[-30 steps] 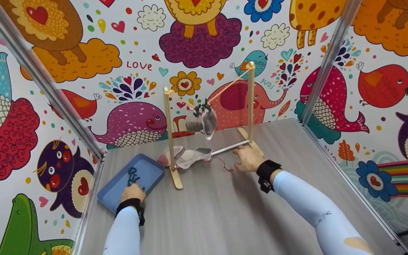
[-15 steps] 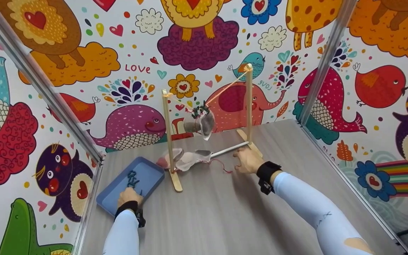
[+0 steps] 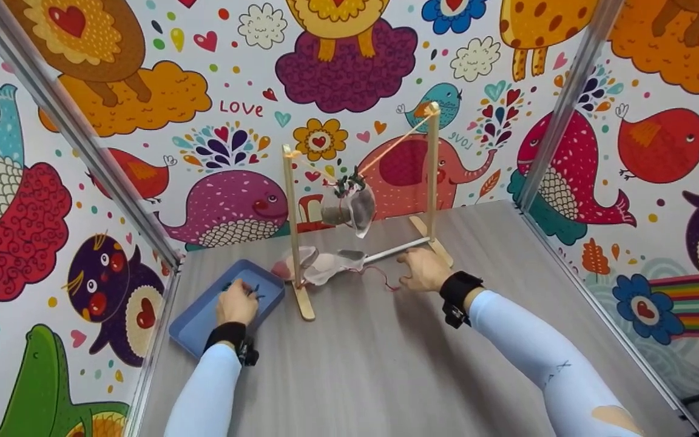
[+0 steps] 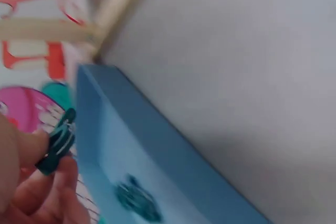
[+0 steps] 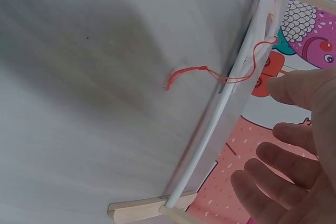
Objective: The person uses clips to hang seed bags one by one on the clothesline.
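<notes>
My left hand [image 3: 237, 303] is over the blue tray [image 3: 189, 331], pinching a dark green clothespin [image 4: 58, 140] between thumb and fingers. More green clothespins [image 4: 137, 199] lie on the tray floor, partly hidden by the hand in the head view. My right hand [image 3: 425, 270] hovers by the white rod [image 3: 395, 250] at the right foot of a wooden stand [image 3: 432, 176], its fingers loosely curved around nothing. Sheer whitish mesh pouches [image 3: 328, 267] lie along the rod's left part, with a red string [image 5: 236, 80] trailing from them.
From an orange cord [image 3: 395, 145] between the stand's two posts hangs another sheer pouch [image 3: 358, 209] with green clothespins at its top. The left post [image 3: 293, 218] and its foot stand just right of the tray. Printed walls [image 3: 343, 73] enclose the grey table [image 3: 355, 364].
My left hand has moved up and forward over the tray and lifted a green clothespin. The right hand has stayed about where it was.
</notes>
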Tool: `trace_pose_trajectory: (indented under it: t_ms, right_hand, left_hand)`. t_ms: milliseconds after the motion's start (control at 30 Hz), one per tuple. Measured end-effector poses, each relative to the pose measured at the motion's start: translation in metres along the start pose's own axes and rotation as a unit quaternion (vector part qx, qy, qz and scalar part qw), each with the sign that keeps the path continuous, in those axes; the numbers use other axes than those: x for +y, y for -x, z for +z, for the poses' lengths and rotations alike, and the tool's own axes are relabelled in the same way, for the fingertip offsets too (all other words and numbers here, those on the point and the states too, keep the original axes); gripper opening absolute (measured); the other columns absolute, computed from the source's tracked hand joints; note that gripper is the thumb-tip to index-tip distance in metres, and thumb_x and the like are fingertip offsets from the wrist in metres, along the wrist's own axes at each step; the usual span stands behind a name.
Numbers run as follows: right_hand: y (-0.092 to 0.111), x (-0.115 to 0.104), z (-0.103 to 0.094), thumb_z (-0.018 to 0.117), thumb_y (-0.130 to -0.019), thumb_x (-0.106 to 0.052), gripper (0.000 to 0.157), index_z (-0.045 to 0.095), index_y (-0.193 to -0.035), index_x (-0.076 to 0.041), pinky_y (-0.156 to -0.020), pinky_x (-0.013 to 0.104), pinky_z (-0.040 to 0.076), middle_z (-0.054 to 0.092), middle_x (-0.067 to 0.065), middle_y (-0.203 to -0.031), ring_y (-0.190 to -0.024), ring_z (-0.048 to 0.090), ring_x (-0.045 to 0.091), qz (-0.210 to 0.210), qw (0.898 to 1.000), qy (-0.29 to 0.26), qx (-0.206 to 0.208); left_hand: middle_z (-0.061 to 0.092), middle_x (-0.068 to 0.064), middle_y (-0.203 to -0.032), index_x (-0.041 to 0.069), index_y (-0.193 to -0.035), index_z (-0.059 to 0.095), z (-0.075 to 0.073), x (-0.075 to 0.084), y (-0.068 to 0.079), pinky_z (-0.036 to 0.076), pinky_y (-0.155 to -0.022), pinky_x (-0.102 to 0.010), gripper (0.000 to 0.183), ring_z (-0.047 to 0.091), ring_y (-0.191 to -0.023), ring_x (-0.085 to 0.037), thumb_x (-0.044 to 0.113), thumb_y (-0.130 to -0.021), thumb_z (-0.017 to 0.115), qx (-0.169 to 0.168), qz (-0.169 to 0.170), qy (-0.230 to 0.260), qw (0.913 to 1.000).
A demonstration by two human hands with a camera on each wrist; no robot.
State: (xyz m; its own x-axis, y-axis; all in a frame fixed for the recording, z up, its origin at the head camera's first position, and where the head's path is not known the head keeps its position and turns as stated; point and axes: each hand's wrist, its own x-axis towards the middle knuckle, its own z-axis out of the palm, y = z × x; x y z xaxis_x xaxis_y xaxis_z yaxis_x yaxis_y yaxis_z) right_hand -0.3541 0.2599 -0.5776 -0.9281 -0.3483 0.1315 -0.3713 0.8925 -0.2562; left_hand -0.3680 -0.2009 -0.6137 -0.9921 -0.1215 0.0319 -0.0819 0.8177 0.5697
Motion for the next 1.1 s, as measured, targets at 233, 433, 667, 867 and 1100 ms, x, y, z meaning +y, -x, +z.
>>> trace_pose_trajectory:
  t_ms: [233, 433, 667, 867, 1100]
  right_hand:
    - [-0.004, -0.016, -0.005, 0.083, -0.092, -0.021, 0.042, 0.079, -0.127, 0.001, -0.102, 0.056, 0.064, 0.084, 0.020, -0.124, -0.116, 0.081, 0.040, -0.041, 0.999, -0.019, 0.023]
    - [-0.010, -0.036, -0.009, 0.082, -0.098, -0.021, 0.031, 0.081, -0.124, -0.004, -0.089, 0.052, 0.068, 0.087, 0.015, -0.113, -0.100, 0.083, 0.032, -0.100, 0.993, -0.053, 0.036]
    - [-0.017, -0.060, -0.010, 0.087, -0.099, -0.031, 0.059, 0.068, -0.147, -0.002, -0.093, 0.049, 0.069, 0.083, 0.017, -0.126, -0.106, 0.082, 0.031, -0.128, 0.987, -0.092, 0.011]
    - [-0.017, -0.062, -0.009, 0.087, -0.100, -0.029, 0.049, 0.075, -0.141, -0.004, -0.086, 0.043, 0.069, 0.083, 0.013, -0.121, -0.099, 0.082, 0.027, -0.169, 0.983, -0.068, 0.030]
    - [-0.018, -0.055, -0.009, 0.086, -0.101, -0.025, 0.036, 0.080, -0.129, -0.004, -0.084, 0.039, 0.070, 0.082, 0.011, -0.115, -0.096, 0.083, 0.025, -0.199, 0.978, -0.051, 0.044]
  left_hand:
    - [0.083, -0.022, -0.112, 0.002, -0.122, 0.073, 0.007, 0.052, 0.001, 0.061, -0.089, -0.057, 0.021, 0.079, -0.101, -0.041, 0.013, -0.105, 0.072, 0.021, 0.059, 0.054, 0.9966]
    - [0.086, -0.021, -0.107, -0.001, -0.113, 0.075, 0.022, 0.097, 0.011, 0.064, -0.091, -0.052, 0.014, 0.083, -0.102, -0.038, 0.005, -0.101, 0.075, 0.000, 0.133, 0.135, 0.9819]
    - [0.086, -0.018, -0.101, 0.002, -0.115, 0.075, 0.042, 0.142, 0.025, 0.054, -0.073, -0.030, 0.014, 0.074, -0.082, -0.018, 0.005, -0.102, 0.074, -0.093, 0.154, 0.203, 0.9625]
    - [0.083, -0.017, -0.101, -0.003, -0.121, 0.072, 0.049, 0.162, 0.029, 0.049, -0.069, -0.021, 0.017, 0.064, -0.078, -0.005, 0.001, -0.105, 0.069, -0.171, 0.165, 0.262, 0.9354]
    - [0.082, -0.016, -0.098, -0.001, -0.123, 0.073, 0.051, 0.164, 0.026, 0.052, -0.070, -0.024, 0.018, 0.066, -0.077, -0.008, 0.006, -0.109, 0.065, -0.155, 0.164, 0.250, 0.9415]
